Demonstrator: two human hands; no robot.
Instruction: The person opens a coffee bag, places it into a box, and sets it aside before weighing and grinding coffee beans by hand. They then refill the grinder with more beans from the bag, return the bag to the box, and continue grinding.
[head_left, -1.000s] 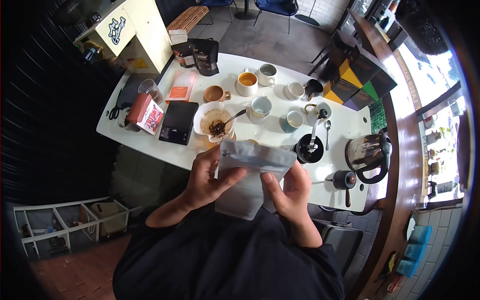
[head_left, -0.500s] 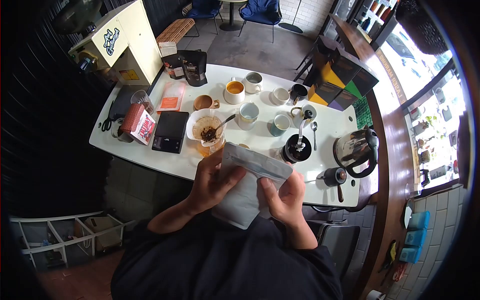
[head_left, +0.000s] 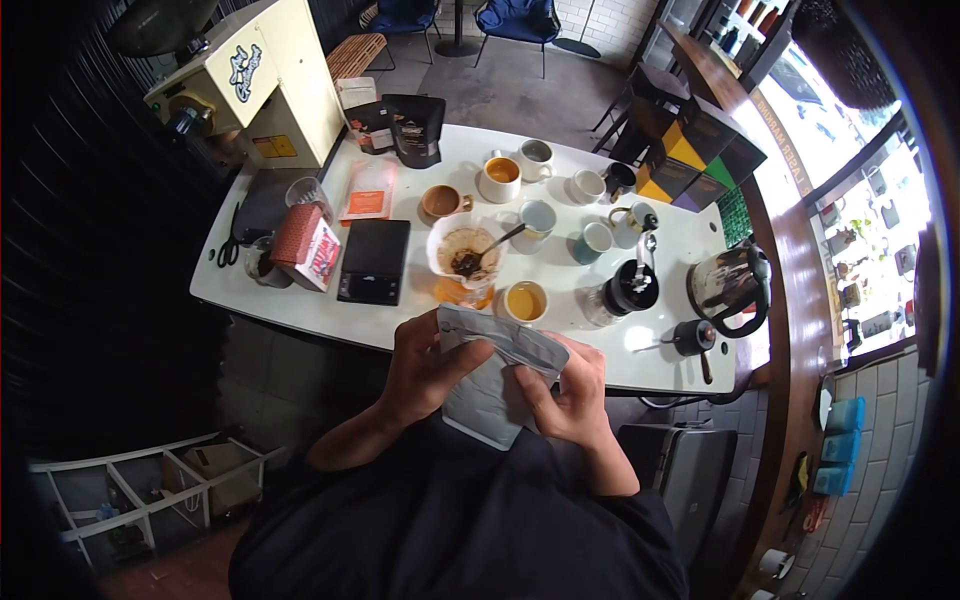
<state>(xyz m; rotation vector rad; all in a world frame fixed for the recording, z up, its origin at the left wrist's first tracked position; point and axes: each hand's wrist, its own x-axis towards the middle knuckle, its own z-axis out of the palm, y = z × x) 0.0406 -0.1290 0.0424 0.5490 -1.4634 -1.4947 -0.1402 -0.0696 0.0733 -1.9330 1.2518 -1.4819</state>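
Observation:
A grey-white coffee pouch (head_left: pixel 487 400) is held close to my body, over the near edge of the table. My left hand (head_left: pixel 425 370) grips its left side, the thumb lying across the front near the top. On the right side my right hand (head_left: pixel 570 395) pinches it, thumb pressed on the front. The pouch's upper edge gapes slightly; its contents are hidden. Just beyond stands a cup of yellow liquid (head_left: pixel 525 301). Left of that cup, a paper filter (head_left: pixel 455 240) with dark grounds and a spoon (head_left: pixel 503 237) sits over an amber-filled glass vessel (head_left: pixel 462 292).
The white table (head_left: pixel 330 325) carries several cups, a black scale (head_left: pixel 374 262), a hand grinder (head_left: pixel 632 287), a glass kettle (head_left: pixel 725 288) and a small long-handled pot (head_left: pixel 693 338). A cream machine (head_left: pixel 285 90) stands at the back left. A red box (head_left: pixel 308 248) is near the scissors (head_left: pixel 230 245).
My view has shifted, so the table's things sit further right. The pouch's top has tipped and its mouth parts a little more; the cup of yellow liquid has come into sight.

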